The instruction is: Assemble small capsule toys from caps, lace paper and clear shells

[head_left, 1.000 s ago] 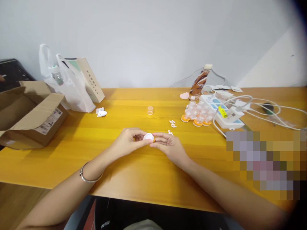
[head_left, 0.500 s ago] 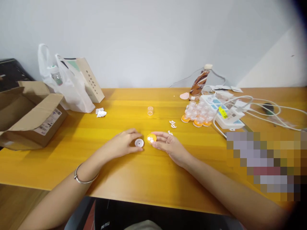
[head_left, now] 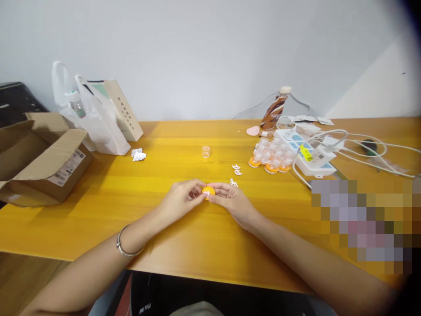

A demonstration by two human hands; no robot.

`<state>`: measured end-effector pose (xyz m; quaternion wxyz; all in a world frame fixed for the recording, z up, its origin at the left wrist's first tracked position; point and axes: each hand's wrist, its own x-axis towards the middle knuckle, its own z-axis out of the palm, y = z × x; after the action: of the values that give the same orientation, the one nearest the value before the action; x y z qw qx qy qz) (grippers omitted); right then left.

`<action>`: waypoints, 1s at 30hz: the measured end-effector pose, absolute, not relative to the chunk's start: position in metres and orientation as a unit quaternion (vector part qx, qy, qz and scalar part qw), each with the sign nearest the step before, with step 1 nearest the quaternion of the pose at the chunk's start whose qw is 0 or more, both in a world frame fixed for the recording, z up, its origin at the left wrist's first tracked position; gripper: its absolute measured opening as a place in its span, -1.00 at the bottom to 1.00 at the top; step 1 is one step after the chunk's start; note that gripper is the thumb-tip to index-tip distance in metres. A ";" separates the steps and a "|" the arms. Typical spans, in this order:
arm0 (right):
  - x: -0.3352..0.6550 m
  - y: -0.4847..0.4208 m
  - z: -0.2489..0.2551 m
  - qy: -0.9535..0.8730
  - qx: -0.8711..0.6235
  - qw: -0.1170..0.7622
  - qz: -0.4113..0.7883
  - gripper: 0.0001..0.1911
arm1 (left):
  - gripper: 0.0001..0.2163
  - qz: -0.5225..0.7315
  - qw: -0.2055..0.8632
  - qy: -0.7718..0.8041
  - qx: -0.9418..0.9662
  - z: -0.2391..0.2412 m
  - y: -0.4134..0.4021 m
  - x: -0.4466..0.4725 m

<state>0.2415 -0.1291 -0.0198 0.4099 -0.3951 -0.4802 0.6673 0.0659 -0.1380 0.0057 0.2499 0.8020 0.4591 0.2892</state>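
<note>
My left hand (head_left: 182, 198) and my right hand (head_left: 232, 201) meet over the middle of the yellow table (head_left: 197, 237). A small round orange cap (head_left: 208, 191) with a white spot on it sits between their fingertips. My right hand's fingers hold it from the right, and my left hand's fingertips pinch it from the left. The white disc that my left hand held earlier is out of sight. A silver bangle (head_left: 126, 245) is on my left wrist. Small white bits (head_left: 233, 182) lie just beyond my right hand.
Behind the hands are a small clear cup (head_left: 205, 151), more white bits (head_left: 236, 169) and a cluster of clear vials with orange caps (head_left: 272, 158). A power strip (head_left: 309, 153), cables and a bottle (head_left: 273, 113) lie back right. An open cardboard box (head_left: 39, 160) and bags (head_left: 95, 118) stand left.
The hands parted, my left taking a white disc off the orange cap to the left. They have now come together again at the cap, and the disc no longer shows.
</note>
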 end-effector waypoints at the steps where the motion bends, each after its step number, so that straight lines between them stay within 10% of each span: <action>1: 0.241 -0.129 -0.020 -0.480 -0.398 0.414 0.663 -0.66 | -0.85 0.286 0.209 0.449 0.820 0.007 -0.139 0.066; 9: 0.240 -0.133 -0.022 -0.501 -0.406 0.398 0.652 -0.64 | -0.79 0.156 -0.041 0.411 0.897 0.013 -0.145 0.068; 30: 0.237 -0.133 -0.026 -0.553 -0.397 0.390 0.620 -0.64 | -0.79 0.105 -0.019 0.432 0.896 0.009 -0.146 0.067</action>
<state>0.2367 -0.1329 -0.0262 0.3900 -0.3969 -0.5533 0.6199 0.0670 -0.1462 0.0095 -0.0186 0.8957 0.4317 0.1047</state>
